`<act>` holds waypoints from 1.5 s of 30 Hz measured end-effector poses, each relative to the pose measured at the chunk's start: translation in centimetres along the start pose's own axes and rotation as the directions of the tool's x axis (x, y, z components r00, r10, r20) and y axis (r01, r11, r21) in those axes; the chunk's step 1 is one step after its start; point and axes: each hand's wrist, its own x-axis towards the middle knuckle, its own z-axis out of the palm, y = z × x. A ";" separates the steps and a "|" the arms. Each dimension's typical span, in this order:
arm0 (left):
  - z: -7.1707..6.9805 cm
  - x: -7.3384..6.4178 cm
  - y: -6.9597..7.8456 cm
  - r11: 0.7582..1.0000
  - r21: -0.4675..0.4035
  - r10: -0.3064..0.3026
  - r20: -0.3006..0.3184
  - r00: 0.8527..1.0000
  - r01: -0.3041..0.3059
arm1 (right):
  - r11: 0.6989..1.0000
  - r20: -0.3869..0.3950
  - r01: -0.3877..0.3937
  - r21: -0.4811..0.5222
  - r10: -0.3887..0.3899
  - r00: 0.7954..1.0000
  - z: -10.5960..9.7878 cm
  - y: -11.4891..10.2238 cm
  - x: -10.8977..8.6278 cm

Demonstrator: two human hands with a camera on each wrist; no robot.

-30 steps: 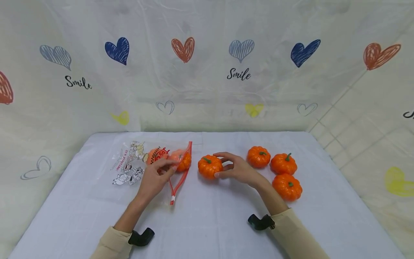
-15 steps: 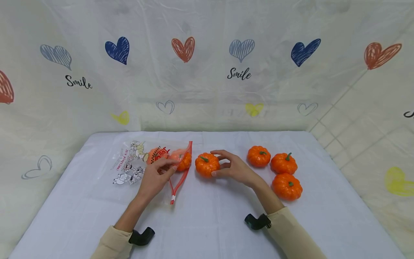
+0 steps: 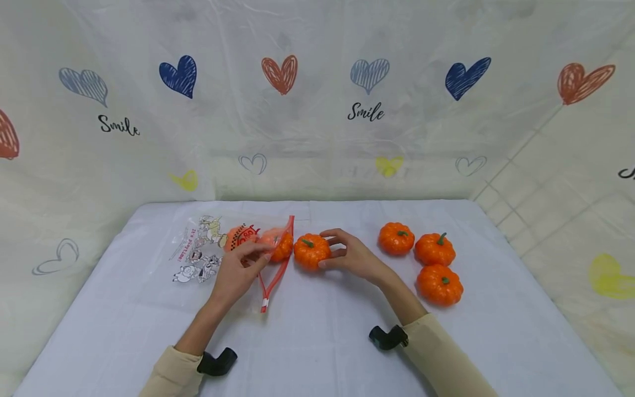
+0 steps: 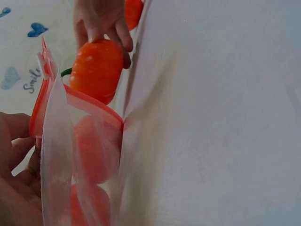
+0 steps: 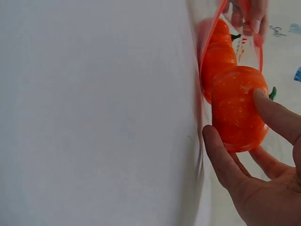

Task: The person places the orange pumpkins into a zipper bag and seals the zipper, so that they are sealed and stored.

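A clear zip bag (image 3: 159, 284) with a red zip edge and cartoon print lies on the left of the table, its mouth facing right and spread apart. My left hand (image 3: 241, 270) pinches the upper layer of the bag by the mouth. Inside the bag are two orange toy pumpkins, one (image 4: 91, 150) near the mouth and another (image 4: 89, 205) deeper. My right hand (image 3: 353, 256) holds a third orange pumpkin (image 3: 311, 252) with a green stem between thumb and fingers, right at the bag's mouth. In the right wrist view this pumpkin (image 5: 237, 110) partly covers those in the bag.
Three more orange pumpkins stand together on the right: one at the back (image 3: 396, 239), one beside it (image 3: 435, 250) and one nearer (image 3: 440, 285). A white cloth (image 3: 317, 347) covers the table. Behind hangs a sheet (image 3: 317, 127) printed with hearts.
My right hand has moved left with its pumpkin, closing the distance to the bag's mouth. The left hand and the bag have stayed in place.
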 end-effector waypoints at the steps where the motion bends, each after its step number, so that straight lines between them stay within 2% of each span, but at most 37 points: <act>1: 0.0 0.0 0.0 1.000 0.001 0.002 0.000 1.000 -0.002 | 1.000 0.005 -0.001 -0.006 0.001 1.000 0.1 0.0 0.1; 11: 0.0 0.0 0.3 1.000 0.006 0.013 -0.010 1.000 -0.013 | 0.999 0.010 -0.003 -0.033 0.004 1.000 0.7 -0.3 0.8; 18: -0.1 0.0 0.4 1.000 -0.022 0.023 -0.013 1.000 -0.023 | 0.998 0.020 0.027 -0.049 -0.027 0.999 1.3 -0.7 1.1; 33: -0.1 -0.1 0.4 0.999 -0.024 0.027 -0.014 1.000 -0.028 | 0.996 0.023 0.021 -0.091 -0.019 1.000 2.6 -1.2 2.0; 45: -0.2 -0.2 0.3 0.998 -0.047 0.035 -0.014 0.999 -0.035 | 0.990 -0.005 0.026 -0.140 -0.027 1.000 2.5 -1.1 2.4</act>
